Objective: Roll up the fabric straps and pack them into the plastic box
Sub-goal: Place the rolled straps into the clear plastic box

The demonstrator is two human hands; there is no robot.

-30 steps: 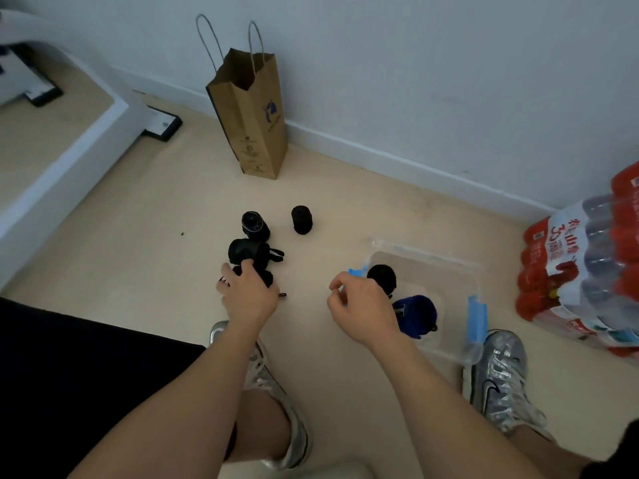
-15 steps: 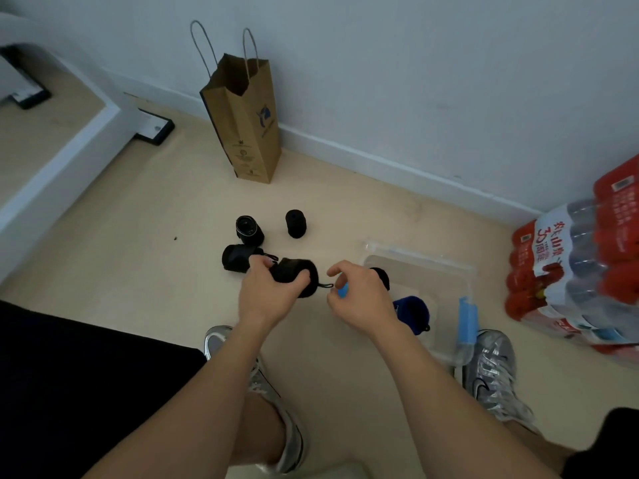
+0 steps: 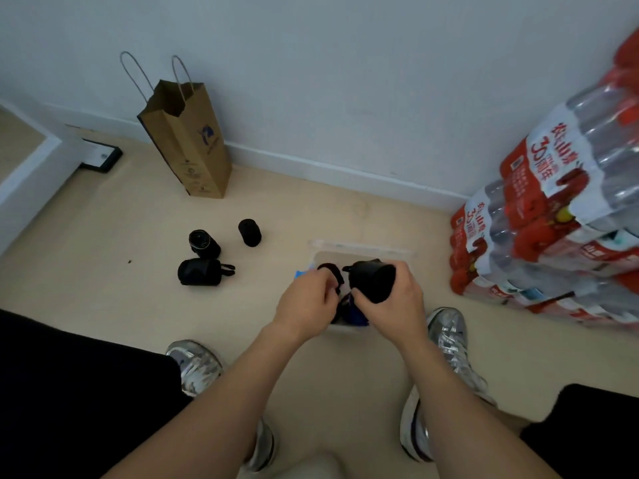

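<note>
A brown paper bag (image 3: pixel 188 143) with two cord handles stands upright at ten o'clock, against the white wall (image 3: pixel 345 63) and its baseboard (image 3: pixel 345 169). At three o'clock, shrink-wrapped packs of water bottles (image 3: pixel 560 216) with red labels are stacked on the beige floor (image 3: pixel 86 236). A flat black-edged object (image 3: pixel 100 155) lies at nine o'clock beside a white ledge (image 3: pixel 31 171). Two silver sneakers (image 3: pixel 446 347) show near six o'clock.
</note>
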